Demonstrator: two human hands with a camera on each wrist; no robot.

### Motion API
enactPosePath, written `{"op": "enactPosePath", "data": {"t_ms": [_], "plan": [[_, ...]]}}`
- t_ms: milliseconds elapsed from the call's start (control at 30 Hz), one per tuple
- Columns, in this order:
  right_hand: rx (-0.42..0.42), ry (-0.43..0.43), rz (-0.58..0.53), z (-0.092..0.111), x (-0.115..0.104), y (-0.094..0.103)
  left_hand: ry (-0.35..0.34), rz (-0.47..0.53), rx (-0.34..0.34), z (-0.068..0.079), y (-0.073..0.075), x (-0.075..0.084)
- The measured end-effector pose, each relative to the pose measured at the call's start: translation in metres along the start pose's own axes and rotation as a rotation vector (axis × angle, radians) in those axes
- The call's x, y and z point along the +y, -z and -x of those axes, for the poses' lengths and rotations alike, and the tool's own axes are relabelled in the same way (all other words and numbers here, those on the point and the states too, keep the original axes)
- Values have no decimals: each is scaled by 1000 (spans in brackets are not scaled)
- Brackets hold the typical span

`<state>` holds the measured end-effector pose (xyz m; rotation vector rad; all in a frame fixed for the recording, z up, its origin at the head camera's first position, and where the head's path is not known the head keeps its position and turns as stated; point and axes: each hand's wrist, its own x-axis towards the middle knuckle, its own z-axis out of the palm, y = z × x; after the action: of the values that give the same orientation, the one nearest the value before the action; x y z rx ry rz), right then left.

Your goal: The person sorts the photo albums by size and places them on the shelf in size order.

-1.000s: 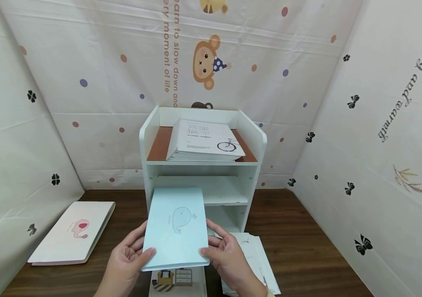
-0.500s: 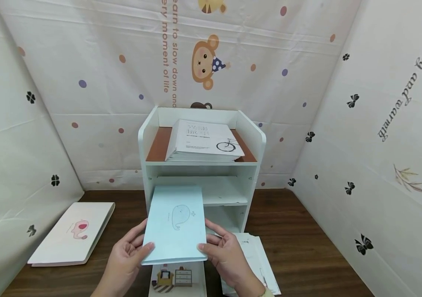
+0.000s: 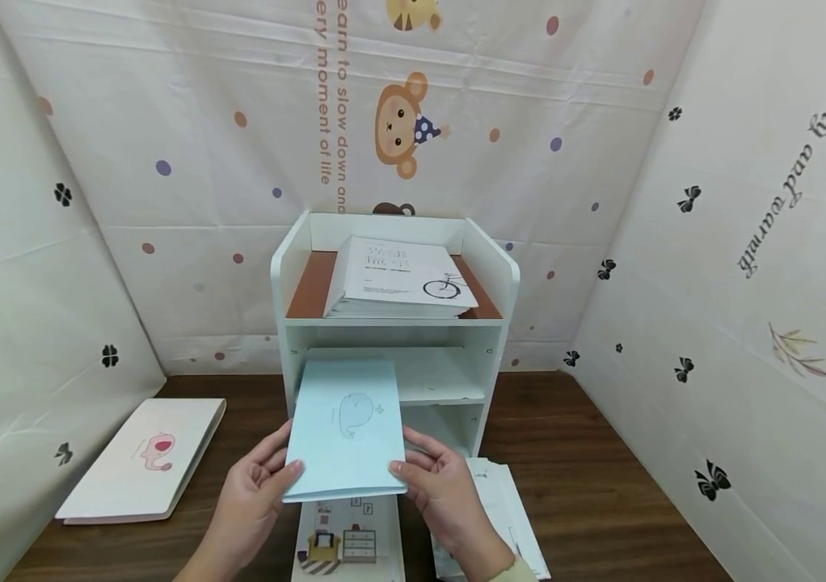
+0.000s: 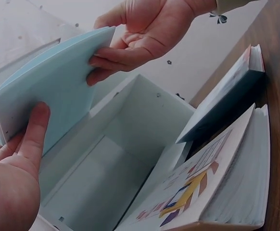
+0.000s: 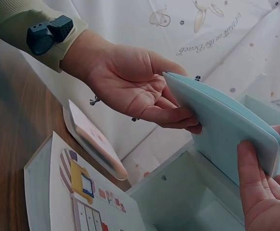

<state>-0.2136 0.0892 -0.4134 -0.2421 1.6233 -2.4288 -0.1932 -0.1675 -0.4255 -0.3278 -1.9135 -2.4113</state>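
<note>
Both hands hold a light-blue notebook (image 3: 346, 453) with a whale drawn on its cover. My left hand (image 3: 249, 493) grips its near left corner and my right hand (image 3: 440, 489) its near right corner, thumbs on top and fingers underneath. The notebook is raised and tilted, its far end in front of the middle opening of a small white shelf unit (image 3: 512, 279); whether that end is inside, I cannot tell. Fingers (image 4: 36, 130) press the underside in the left wrist view. Below the notebook lies a thick book (image 3: 347, 537) with a desk and drawers pictured on it.
A white notebook (image 3: 129, 465) with a pink elephant lies on the brown table (image 3: 587, 501) at left. White booklets (image 3: 507, 509) lie at right, partly behind my right hand. On the unit's top shelf sits a stack of booklets (image 3: 406, 279) with a bicycle cover.
The blue notebook has moved slightly away from me, toward the shelf unit, with both hands still gripping it. More of the book beneath it shows.
</note>
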Motion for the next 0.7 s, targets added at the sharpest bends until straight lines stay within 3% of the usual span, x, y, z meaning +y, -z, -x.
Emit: {"op": "enactPosePath", "data": {"t_ms": [367, 700], "plan": [[19, 29, 16, -11, 2, -1, 6, -68, 117, -14, 5, -6], [35, 33, 27, -22, 2, -2, -70, -199, 252, -22, 5, -11]]}}
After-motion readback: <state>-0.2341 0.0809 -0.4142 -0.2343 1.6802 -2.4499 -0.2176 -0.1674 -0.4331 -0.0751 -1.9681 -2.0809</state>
